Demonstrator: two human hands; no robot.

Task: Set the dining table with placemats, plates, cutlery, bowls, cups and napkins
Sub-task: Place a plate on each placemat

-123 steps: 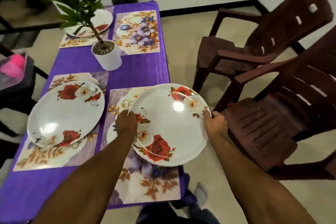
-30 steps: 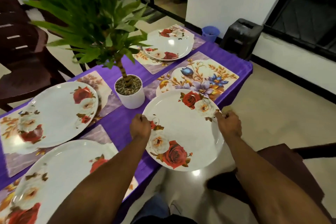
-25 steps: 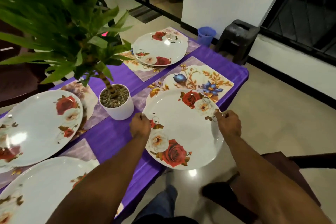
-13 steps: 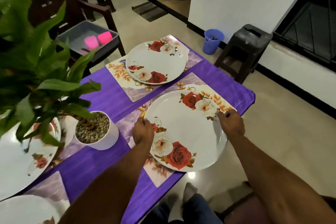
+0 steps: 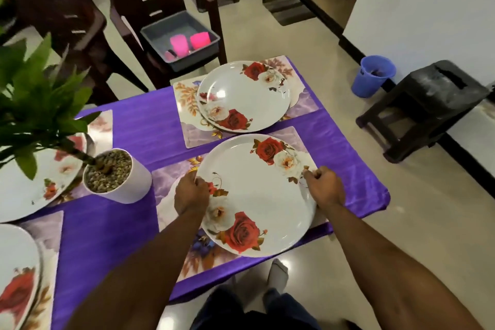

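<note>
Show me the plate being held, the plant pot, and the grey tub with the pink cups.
Held plate (image 5: 257, 195), head view: bare white centre, between both hands.
Plant pot (image 5: 134, 182), head view: white outer wall, right side.
Grey tub (image 5: 197, 57), head view: front wall below the pink cups.

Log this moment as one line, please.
step: plate placement | left hand: grips rose plate rim | right hand: grips opposite rim | plate: over floral placemat | cutlery, bowls, napkins: none laid

I see dim, warm indoor light. Glare spots sit on the far plate (image 5: 243, 96) and the floor tile at six o'clock. Chairs at eleven o'clock smear with motion blur; edges bow, wide-angle.
</note>
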